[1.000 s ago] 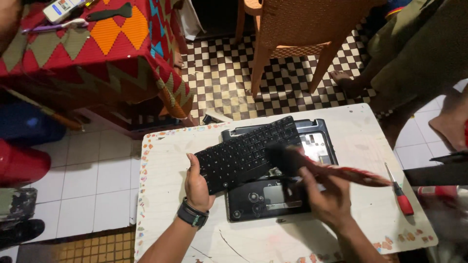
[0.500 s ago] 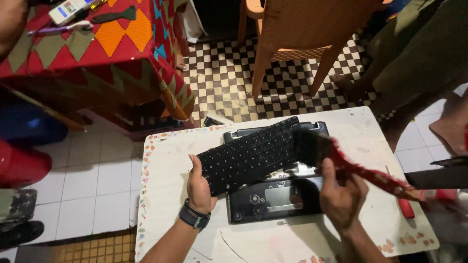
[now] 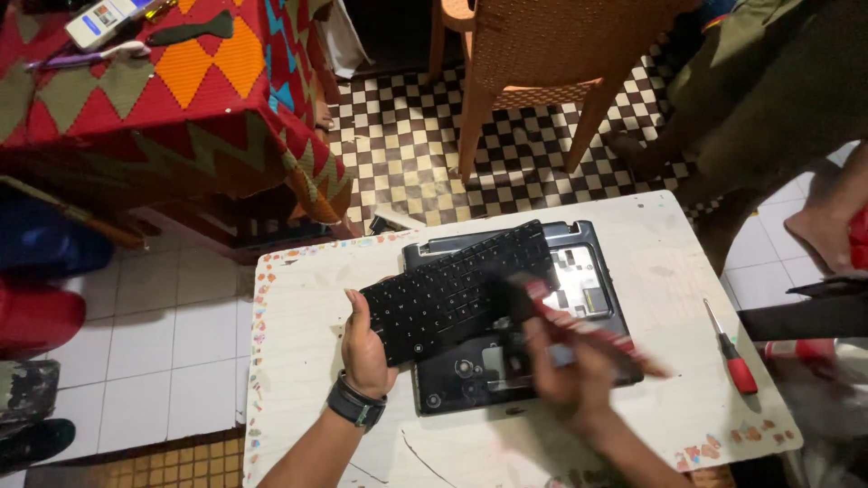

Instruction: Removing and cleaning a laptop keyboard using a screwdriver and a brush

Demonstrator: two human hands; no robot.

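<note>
- The white table (image 3: 298, 361) carries the whole work, and it is small, so the person has little free room at its edges.
- The laptop base (image 3: 515, 361) lies flat in the middle of the table, its top cover opened up where the keys sat.
- The black keyboard (image 3: 452, 294) is lifted off the base and tilted, its left end raised; it probably should stay low and near the base, because a cable may run underneath, though none is visible.
- The left hand (image 3: 364, 348) is closed on the left end of the keyboard, thumb on top, and holds it steady.
- The right hand (image 3: 570, 380) is blurred by motion; it grips a brush with a red handle (image 3: 579, 330), whose dark head passes over the keys and the base. Light strokes away from the open base seem the better way.
- 1 screwdriver with a red handle (image 3: 734, 357) lies on the table well to the right, apart from the hands.
- A brown plastic chair (image 3: 533, 54) and a patterned cloth (image 3: 181, 90) stand beyond the table, not in the way.
- At the right edge another person's arm (image 3: 836, 221) shows, near the table.
</note>
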